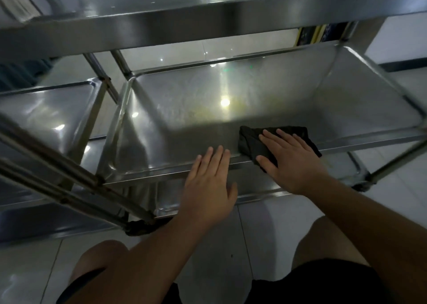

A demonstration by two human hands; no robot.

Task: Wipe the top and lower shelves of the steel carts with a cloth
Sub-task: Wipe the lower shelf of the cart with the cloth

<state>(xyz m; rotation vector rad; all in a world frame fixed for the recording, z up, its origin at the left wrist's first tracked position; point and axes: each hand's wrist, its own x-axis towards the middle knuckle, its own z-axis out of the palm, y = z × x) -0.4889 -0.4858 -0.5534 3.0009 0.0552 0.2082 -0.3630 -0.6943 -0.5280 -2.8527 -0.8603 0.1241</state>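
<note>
1. Both hands lie flat with fingers straight: the right hand (pixel 292 159) presses a dark cloth (pixel 254 145) onto the near edge of the middle shelf (pixel 231 95), while the left hand (pixel 209 183) rests open on that shelf's front rim just beside the cloth, grasping nothing.
2. Cloth position — folded, partly under the right palm, draped over the front lip at the right-hand half of the shelf; part of it hangs past the rim.
3. Middle shelf surface: yellowish smears and a dull film (pixel 203 113) show toward the centre and back, which suggests that most of this tray is not yet wiped.
4. Top shelf (pixel 208 21) — seen only edge-on from below; whether it has been wiped cannot be told.
5. Bottom shelf (pixel 254 188) appears beneath the hands, mostly hidden; its state is unclear.
6. A second cart (pixel 46 114) stands just to the left, its lower tray reflective; no sign either way of cleaning.
7. Judgement of progress: the work on this shelf appears to be at an early stroke, with the far half, the bottom tray and possibly the neighbouring cart left to do.
</note>
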